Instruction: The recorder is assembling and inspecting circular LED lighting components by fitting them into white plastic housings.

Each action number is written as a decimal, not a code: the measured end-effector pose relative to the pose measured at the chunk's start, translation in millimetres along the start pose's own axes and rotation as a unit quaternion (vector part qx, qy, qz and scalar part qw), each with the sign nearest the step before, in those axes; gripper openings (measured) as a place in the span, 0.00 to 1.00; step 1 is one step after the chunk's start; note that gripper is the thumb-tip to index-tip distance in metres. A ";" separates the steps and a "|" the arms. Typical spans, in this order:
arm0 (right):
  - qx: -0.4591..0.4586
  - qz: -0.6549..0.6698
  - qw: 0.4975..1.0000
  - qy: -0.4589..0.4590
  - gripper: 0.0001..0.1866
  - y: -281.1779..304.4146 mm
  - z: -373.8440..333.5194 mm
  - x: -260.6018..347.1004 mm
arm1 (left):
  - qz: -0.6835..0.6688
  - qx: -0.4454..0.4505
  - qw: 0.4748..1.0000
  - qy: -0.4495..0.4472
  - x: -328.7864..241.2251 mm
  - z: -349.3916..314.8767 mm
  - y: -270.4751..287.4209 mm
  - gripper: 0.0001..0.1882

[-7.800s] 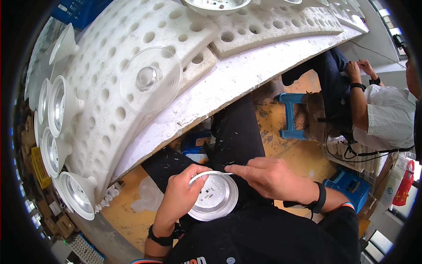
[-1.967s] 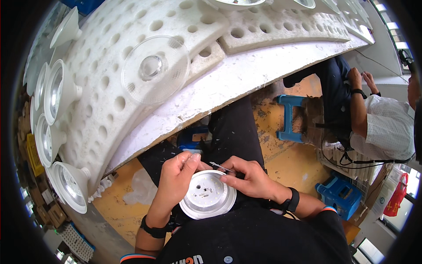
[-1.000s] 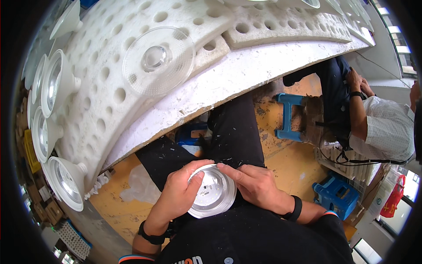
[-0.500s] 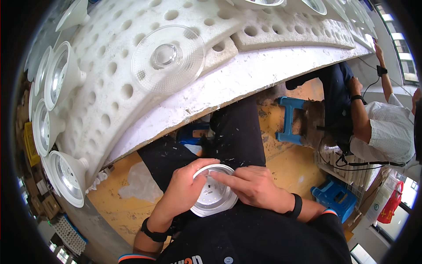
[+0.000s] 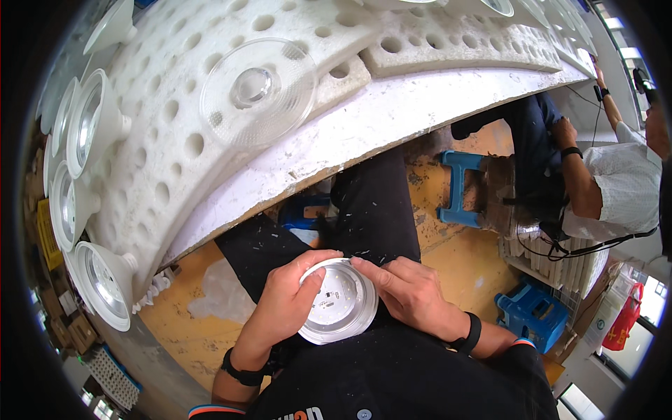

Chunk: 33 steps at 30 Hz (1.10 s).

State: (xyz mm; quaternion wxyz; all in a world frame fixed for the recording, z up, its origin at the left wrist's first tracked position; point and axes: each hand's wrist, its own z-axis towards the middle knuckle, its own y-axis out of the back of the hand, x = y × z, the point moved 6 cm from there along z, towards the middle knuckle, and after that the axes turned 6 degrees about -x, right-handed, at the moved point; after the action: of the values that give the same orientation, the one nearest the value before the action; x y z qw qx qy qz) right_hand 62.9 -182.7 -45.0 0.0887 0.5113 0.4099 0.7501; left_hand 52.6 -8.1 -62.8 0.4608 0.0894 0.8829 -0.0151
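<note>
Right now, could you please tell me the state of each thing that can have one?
White lamp: mouth up, inside showing, clear cover not on it.
Left fingers: gripping its rim.
Right fingers: index extended to the rim; the others partly hidden.
Clear disc: lying on the foam board.
Blue stool: standing on the floor.
Red bag: hanging.

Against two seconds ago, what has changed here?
The left hand has brought its thumb down onto the white lamp bowl. The right hand, which held a slim pointed piece, now has its index finger at the rim; that piece can't be made out. A co-worker's hand has been raised. The clear lens disc stays on the foam.
</note>
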 end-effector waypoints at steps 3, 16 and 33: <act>-0.001 -0.011 1.000 0.001 0.33 -1.8 1.2 0.8 | 0.004 -0.003 1.000 0.002 -1.4 -0.7 0.5 0.15; 0.018 0.004 0.998 0.056 0.32 -8.6 25.4 19.9 | 0.089 0.014 0.994 -0.054 -3.6 3.7 -6.5 0.16; 0.048 0.045 0.995 -0.074 0.31 12.2 1.9 -9.5 | 0.030 0.006 1.000 0.002 -4.2 6.5 -1.6 0.16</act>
State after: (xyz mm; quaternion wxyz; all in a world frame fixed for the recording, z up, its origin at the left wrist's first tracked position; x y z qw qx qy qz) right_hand 72.4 -194.9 -42.6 0.0606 0.5866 0.4142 0.6933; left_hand 60.0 -11.0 -63.2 0.4587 0.1184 0.8806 -0.0068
